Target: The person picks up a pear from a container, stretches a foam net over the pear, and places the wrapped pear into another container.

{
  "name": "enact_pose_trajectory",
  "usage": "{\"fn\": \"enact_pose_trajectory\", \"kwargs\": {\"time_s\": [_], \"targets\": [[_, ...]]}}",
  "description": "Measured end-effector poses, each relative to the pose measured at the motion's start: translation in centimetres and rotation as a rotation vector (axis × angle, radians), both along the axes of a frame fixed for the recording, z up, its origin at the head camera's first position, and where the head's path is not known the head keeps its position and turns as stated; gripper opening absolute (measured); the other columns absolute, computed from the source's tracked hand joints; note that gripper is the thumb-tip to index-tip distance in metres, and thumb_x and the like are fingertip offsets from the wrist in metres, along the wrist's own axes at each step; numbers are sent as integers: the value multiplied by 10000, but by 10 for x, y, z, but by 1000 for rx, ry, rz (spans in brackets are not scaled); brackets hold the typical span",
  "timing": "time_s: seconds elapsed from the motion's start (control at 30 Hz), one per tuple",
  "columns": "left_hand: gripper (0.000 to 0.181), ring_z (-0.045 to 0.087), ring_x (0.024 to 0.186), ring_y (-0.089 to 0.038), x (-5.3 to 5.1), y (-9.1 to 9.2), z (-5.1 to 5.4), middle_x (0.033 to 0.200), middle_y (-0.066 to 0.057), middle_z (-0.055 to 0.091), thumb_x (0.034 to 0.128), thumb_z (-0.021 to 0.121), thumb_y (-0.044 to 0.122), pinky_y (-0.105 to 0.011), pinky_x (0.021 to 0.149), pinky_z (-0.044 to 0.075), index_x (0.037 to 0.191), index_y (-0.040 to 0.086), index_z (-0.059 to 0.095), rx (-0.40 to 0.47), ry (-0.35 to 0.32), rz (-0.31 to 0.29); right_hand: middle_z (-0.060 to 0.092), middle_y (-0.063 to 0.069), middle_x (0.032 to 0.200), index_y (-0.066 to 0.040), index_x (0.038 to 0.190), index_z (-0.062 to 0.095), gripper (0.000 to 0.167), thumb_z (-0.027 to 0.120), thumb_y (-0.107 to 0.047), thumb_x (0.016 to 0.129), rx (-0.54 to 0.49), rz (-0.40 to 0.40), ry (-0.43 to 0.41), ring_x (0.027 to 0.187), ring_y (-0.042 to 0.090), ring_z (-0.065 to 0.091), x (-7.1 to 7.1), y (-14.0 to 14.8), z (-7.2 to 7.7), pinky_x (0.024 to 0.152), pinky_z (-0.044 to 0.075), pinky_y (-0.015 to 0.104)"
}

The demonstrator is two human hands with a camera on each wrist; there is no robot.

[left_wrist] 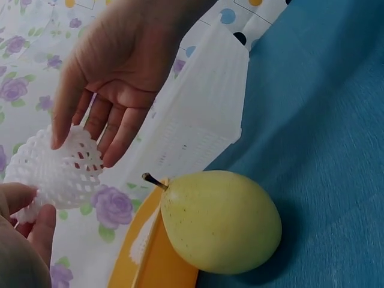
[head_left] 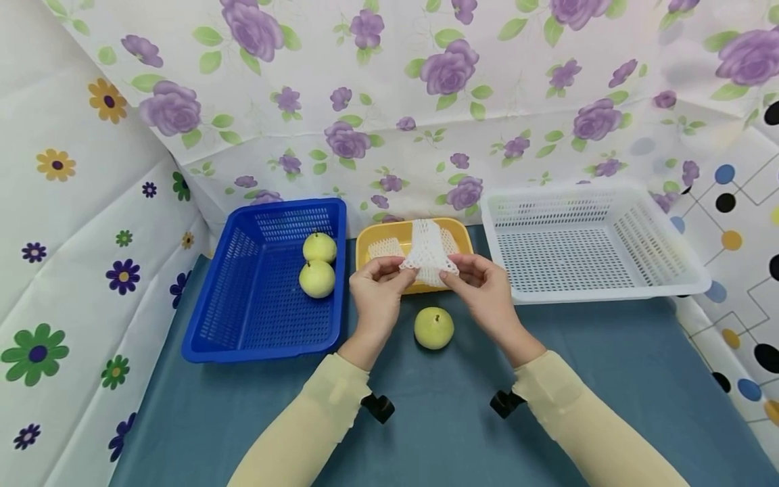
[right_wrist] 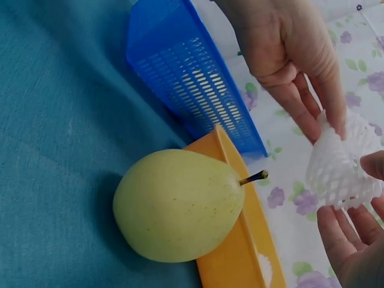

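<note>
Between both hands, above the yellow tray, a white foam fruit net [head_left: 428, 247] is held by its near edge. My left hand [head_left: 379, 291] pinches the left corner of that edge between thumb and fingers. At the opposite corner, my right hand [head_left: 483, 291] pinches it the same way. The net's mesh [left_wrist: 57, 171] looks spread in the left wrist view. On the cloth below the hands a yellow-green pear [head_left: 434, 329] stands with its stem up, touched by neither hand.
Behind the pear sits the yellow tray [head_left: 363, 245] with more foam nets [head_left: 386, 248] in it. A blue basket [head_left: 209, 297] at left holds two pears [head_left: 317, 279]. The white basket [head_left: 608, 295] stands at right. Flowered sheets [head_left: 389, 81] hang behind the table.
</note>
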State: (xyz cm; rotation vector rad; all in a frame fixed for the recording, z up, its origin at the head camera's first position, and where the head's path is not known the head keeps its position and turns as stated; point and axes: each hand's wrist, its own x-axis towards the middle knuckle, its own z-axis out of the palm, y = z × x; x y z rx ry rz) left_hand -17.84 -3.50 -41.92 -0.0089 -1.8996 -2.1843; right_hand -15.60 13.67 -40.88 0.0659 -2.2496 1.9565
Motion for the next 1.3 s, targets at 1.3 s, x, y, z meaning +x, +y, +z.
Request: {"fn": "enact_pose_trajectory", "kwargs": {"time_s": [1.3], "targets": [[275,666,696,-200,-10,-20,-7,815,-126,683,668,845,140,-308,653,591,873,24,703,19,-41,74,409,30,1460,-229,1412,384,942,845,-441,618,327,298,-152,1348,219,393,21,33,-72,1029,429,473]]}}
